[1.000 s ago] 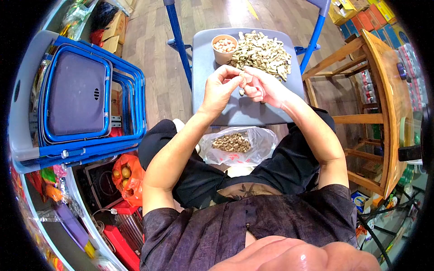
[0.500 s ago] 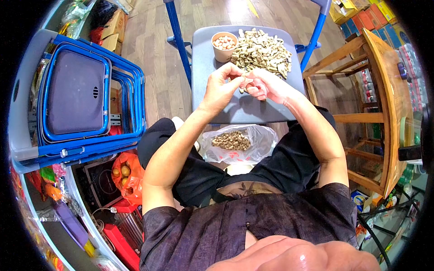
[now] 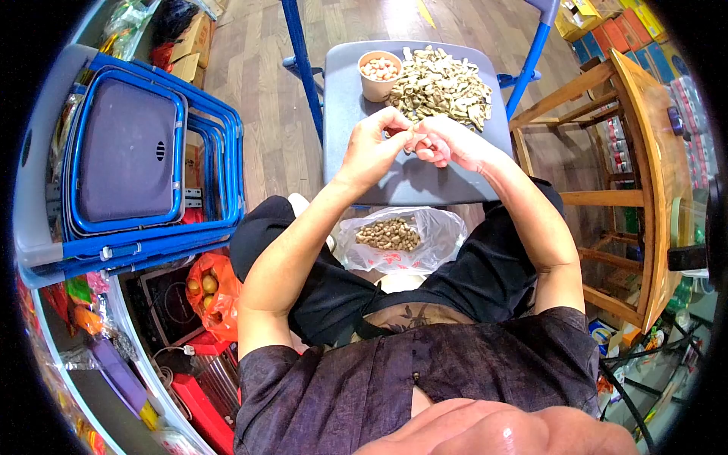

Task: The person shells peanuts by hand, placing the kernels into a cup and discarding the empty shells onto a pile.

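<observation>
My left hand (image 3: 373, 145) and my right hand (image 3: 449, 144) meet fingertip to fingertip above a grey seat (image 3: 341, 171). Both are closed in a pinch on a peanut (image 3: 411, 136), mostly hidden by the fingers. Just beyond them lies a heap of empty peanut shells (image 3: 444, 85). A paper cup (image 3: 375, 89) to its left is filled with pale pinkish peanut kernels (image 3: 380, 69). Below the seat's near edge, between my legs, an open clear plastic bag (image 3: 440, 233) holds unshelled peanuts (image 3: 388, 234).
Folded blue-framed chairs (image 3: 130, 152) stand at the left. An orange bag (image 3: 216, 303) of round yellowish produce lies near my left elbow. At the right is a wooden frame (image 3: 641, 182), with colourful boxes (image 3: 618, 34) behind it.
The fingers of my right hand have shifted slightly around the pinch. My left hand stays in nearly the same place. Shell heap, cup and bag look the same.
</observation>
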Motion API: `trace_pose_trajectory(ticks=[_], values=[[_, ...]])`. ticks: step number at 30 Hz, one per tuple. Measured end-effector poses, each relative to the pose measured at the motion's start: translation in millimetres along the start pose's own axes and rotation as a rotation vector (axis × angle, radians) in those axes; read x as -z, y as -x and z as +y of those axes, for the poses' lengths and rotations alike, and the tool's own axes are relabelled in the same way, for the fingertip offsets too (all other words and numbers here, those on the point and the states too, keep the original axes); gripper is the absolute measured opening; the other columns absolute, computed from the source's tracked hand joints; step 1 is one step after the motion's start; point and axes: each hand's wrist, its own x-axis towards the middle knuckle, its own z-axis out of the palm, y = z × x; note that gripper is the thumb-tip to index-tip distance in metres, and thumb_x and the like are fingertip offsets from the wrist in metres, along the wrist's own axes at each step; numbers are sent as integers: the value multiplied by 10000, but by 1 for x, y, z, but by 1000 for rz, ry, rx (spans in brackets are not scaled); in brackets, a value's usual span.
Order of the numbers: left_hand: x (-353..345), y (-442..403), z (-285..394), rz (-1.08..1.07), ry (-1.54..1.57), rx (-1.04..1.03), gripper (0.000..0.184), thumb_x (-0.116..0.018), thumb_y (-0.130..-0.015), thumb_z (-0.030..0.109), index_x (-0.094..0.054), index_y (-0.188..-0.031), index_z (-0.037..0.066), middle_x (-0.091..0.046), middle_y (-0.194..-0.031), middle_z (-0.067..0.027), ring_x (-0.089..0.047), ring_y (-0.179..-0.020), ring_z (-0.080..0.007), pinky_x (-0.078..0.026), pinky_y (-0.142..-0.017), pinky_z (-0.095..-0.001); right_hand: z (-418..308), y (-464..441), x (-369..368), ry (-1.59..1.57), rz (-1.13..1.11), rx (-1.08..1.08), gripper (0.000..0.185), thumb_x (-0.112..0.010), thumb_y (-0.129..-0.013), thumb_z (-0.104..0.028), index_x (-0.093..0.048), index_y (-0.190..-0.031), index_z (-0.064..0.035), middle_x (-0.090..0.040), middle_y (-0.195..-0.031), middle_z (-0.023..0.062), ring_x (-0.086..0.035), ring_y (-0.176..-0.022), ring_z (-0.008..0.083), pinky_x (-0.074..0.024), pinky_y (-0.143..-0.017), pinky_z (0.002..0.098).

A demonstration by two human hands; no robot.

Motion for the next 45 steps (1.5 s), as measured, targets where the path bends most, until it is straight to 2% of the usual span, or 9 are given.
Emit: trace_pose_trajectory(ticks=[10, 13, 15, 18, 21, 34, 41, 43, 45], values=[[-6, 5, -1, 65, 68, 13, 65, -646, -814, 22, -622, -866, -8, -640, -770, -58, -594, -696, -105, -483, -635, -249, 1, -1, 0, 24, -24, 15, 257, -487, -832, -350, -568, -816, -107, -443, -628, -55, -332, -499, 54, -262, -451, 215], [-2, 5, 1, 66, -306, -57, 75, -656, -815, 22, -631, -880, -5, -641, -776, -56, -596, -695, -104, -480, -637, -240, 2, -2, 0, -15, -44, 10, 260, -486, -830, -352, -564, -816, -105, -439, -622, -53, -329, -500, 55, -260, -452, 217], [-3, 2, -8, 15, 185, 122, 80, -662, -819, 27, -634, -888, -3, -641, -785, -54, -592, -702, -106, -477, -642, -240, 0, -1, -4, -16, -20, 1, 272, -477, -830, -354, -560, -816, -95, -436, -620, -46, -326, -501, 61, -257, -452, 222], [1, 0, -11, -48, 303, 178, 106, -681, -844, 98, -652, -920, 30, -653, -828, -16, -568, -718, -69, -439, -628, -213, 1, -1, -5, -21, 0, 7, 289, -464, -831, -357, -555, -815, -84, -437, -618, -38, -325, -499, 69, -253, -450, 227], [-2, 0, -14, -60, 326, 192, 89, -670, -850, 98, -649, -912, 38, -652, -822, -14, -564, -714, -66, -441, -623, -216, 2, -2, -4, -35, 14, -6, 310, -454, -837, -323, -585, -798, -45, -468, -592, 4, -344, -484, 88, -276, -453, 233], [-15, 6, -25, 7, 210, 137, 54, -660, -850, 67, -623, -854, 27, -621, -778, -10, -548, -672, -69, -442, -609, -216, 18, -10, 6, 49, 30, -6, 260, -458, -853, -301, -578, -788, -80, -515, -636, -6, -411, -506, 84, -311, -456, 223], [8, -3, -17, -40, 426, 371, 149, -646, -896, 182, -637, -932, 37, -627, -811, -5, -555, -698, -75, -452, -661, -215, 11, -7, -4, -6, -36, 137, 282, -498, -909, -285, -617, -886, -31, -533, -659, -18, -452, -530, 57, -334, -451, 200], [10, -5, -21, -58, 803, 457, 159, -620, -915, 172, -621, -994, 34, -627, -864, -12, -564, -710, -83, -475, -680, -228, 7, -6, -4, -75, -29, 141, 274, -499, -907, -277, -613, -882, -29, -529, -654, -18, -448, -525, 61, -336, -452, 202], [12, -6, -20, -72, 867, 474, 175, -609, -922, 157, -605, -1043, 31, -628, -910, -26, -572, -730, -88, -491, -711, -234, 2, -5, -3, -114, -10, 114, 258, -506, -882, -273, -606, -870, -36, -525, -651, -11, -441, -520, 69, -340, -454, 204]])
